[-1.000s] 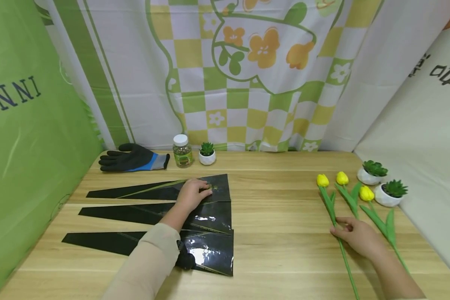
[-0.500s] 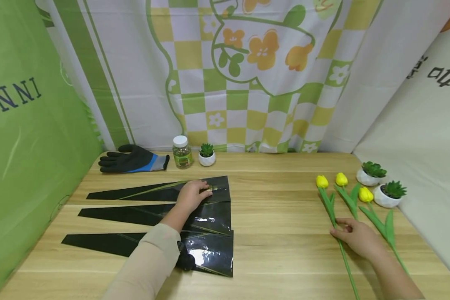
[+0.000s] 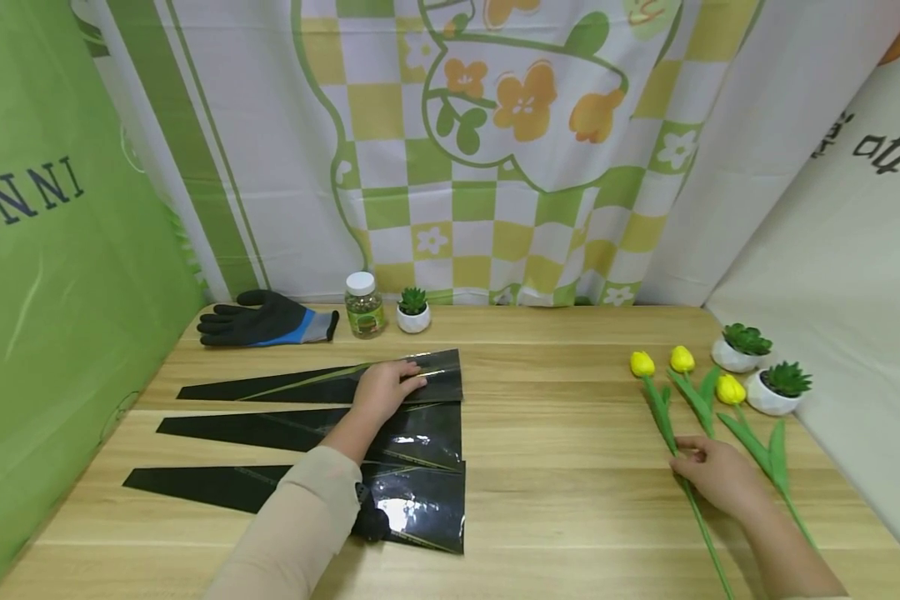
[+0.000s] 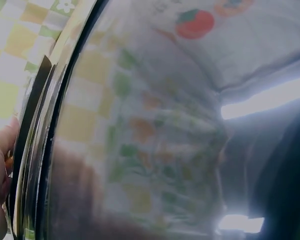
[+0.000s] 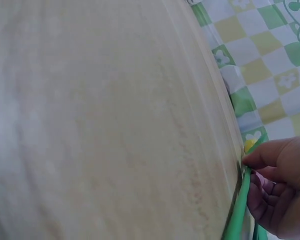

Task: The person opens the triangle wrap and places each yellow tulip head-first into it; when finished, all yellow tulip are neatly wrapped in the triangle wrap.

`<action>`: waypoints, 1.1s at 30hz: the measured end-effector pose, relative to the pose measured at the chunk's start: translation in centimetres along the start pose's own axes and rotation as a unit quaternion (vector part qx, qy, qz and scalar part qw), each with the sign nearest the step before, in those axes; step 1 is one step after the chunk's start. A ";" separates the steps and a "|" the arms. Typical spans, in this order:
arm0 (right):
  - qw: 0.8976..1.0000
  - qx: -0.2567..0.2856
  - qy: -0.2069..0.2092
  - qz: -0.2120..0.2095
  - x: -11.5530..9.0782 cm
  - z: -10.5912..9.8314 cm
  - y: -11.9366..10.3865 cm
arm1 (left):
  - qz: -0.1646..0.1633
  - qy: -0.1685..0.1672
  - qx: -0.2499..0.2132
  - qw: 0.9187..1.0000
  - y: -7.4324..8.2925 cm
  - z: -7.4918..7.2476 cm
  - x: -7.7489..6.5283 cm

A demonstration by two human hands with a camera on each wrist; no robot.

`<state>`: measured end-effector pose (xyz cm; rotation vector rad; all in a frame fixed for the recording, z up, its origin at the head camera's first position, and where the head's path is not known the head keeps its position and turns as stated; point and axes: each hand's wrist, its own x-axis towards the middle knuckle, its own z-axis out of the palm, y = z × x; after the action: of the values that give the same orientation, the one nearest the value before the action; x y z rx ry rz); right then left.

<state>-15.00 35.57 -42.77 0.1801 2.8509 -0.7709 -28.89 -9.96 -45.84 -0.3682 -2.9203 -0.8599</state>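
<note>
Across the wooden counter (image 3: 547, 517), three black tapered sheets (image 3: 255, 429) lie on the left, one behind another. Three yellow tulips (image 3: 778, 457) lie on the right. The left grip (image 3: 382, 392) rests on the far sheet (image 3: 442, 379); whether it pinches, I cannot tell. The right grip (image 3: 720, 473) pinches the stem of the leftmost tulip (image 3: 661, 412). Far left lies a dark glove (image 3: 262, 321), beside a white-capped jar (image 3: 365, 312) and a small potted succulent (image 3: 413, 312).
</note>
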 end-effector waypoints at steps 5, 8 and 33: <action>0.999 0.040 0.012 0.000 -0.1 -0.3 -0.4 | 0.001 0.008 0.002 1.000 0.1 -0.2 0.0; 0.996 0.094 0.004 -0.001 0.0 -0.7 -1.2 | -0.008 0.011 -0.009 1.000 0.1 -0.4 -0.1; 0.768 0.633 0.060 0.072 7.3 3.1 -13.2 | -0.030 0.034 -0.072 0.996 -0.1 -0.1 -0.3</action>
<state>-23.84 23.17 -40.45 0.5962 1.8120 -2.5143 -28.59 -10.11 -45.85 -0.2566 -2.8283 -1.0742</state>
